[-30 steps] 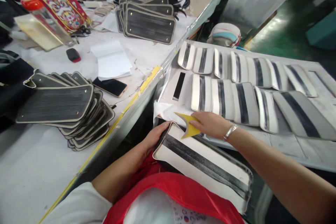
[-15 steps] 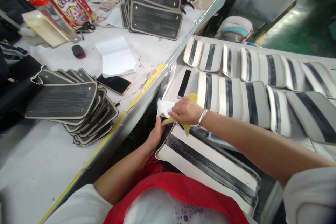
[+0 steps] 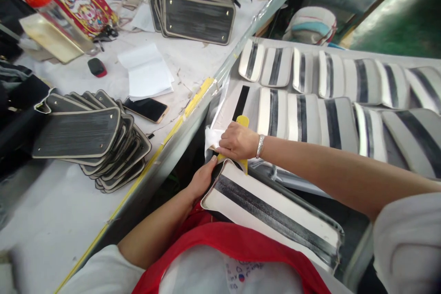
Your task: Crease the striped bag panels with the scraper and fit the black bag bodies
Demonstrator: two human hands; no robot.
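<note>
A long white box-shaped bag body [image 3: 272, 215] with a wide black stripe lies tilted across my lap, its left end toward my hands. My left hand [image 3: 202, 178] grips the dark edge at that end, thumb on top and fingers hidden beneath. Just above it, my right hand [image 3: 239, 141] is closed on a curling yellow strip [image 3: 243, 121], which sticks out behind the fist and below it. A crumpled white sheet [image 3: 213, 138] shows beside the right fingertips. What lies inside the fist is hidden.
Several striped white and grey pieces [image 3: 332, 121] lie in rows on the right table. On the left table are stacks of dark panels [image 3: 77, 133], a phone [image 3: 148, 109], white paper [image 3: 148, 73] and a bottle [image 3: 55, 23]. A yellow-taped table edge [image 3: 165, 144] runs beside my left arm.
My right hand has shifted slightly left and up with the yellow strip. My left hand stays at the end of the bag body. The whole view has moved a little.
</note>
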